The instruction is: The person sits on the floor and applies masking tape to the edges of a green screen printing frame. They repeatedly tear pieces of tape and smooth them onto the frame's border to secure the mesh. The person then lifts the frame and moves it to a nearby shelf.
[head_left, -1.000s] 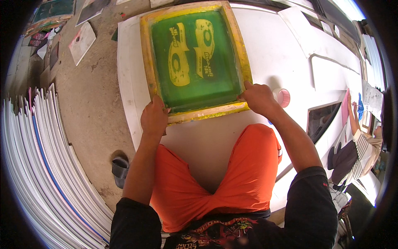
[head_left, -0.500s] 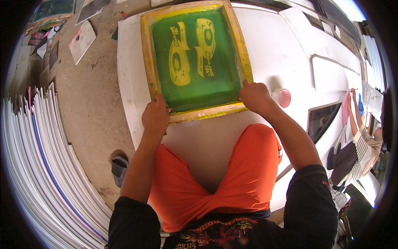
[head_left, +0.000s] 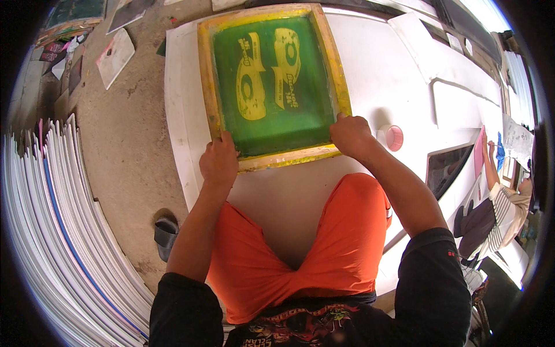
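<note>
Fingers of the left hand were curled over the near left corner of a wooden frame, gripping it. The right hand grasped the frame's near right corner in the same manner, knuckles upward. The frame, smeared with yellow, lay ahead of the person's knees, slightly askew over a broad white surface; whether its underside touched that surface could not be told. Inside the wood stretched a green mesh bearing two elongated yellow shapes side by side.

Just beside the right hand stood a small white cup, its inside pink. Nearer the body were orange shorts, with the knees spread. Farther right, a dark rectangular panel sat at a slant, and beyond it a co-worker reached toward a pink sheet, near something blue. On the left, a dark sandal rested on the concrete floor, close to a long row of thin white sheets packed against one another.
</note>
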`<state>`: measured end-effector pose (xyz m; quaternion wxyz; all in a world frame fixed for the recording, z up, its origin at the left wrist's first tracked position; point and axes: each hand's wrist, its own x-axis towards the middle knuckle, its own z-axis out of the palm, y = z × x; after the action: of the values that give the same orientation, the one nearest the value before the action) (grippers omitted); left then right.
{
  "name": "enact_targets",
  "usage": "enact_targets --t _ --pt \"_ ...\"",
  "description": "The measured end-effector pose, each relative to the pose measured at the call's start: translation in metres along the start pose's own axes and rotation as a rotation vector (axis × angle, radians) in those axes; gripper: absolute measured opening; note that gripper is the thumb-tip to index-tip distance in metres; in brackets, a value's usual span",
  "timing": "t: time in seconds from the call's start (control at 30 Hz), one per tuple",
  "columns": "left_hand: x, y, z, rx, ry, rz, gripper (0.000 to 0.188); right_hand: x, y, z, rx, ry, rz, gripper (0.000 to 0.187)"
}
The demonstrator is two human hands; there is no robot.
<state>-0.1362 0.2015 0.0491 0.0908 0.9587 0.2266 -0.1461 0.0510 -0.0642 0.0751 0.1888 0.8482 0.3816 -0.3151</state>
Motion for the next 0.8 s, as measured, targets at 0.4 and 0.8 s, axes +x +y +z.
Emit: enact_targets --t 0.4,0.8 --pt "-0.018 0.016 -0.019 -0.219 0.175 0.131 0.063 -0.032 -0.012 -0.028 0.156 0.120 0.063 0.020" --pt "-0.029 0.062 0.013 -0.220 -0.079 0.350 0.074 0.006 -0.047 0.014 0.164 0.040 -0.258 0.027"
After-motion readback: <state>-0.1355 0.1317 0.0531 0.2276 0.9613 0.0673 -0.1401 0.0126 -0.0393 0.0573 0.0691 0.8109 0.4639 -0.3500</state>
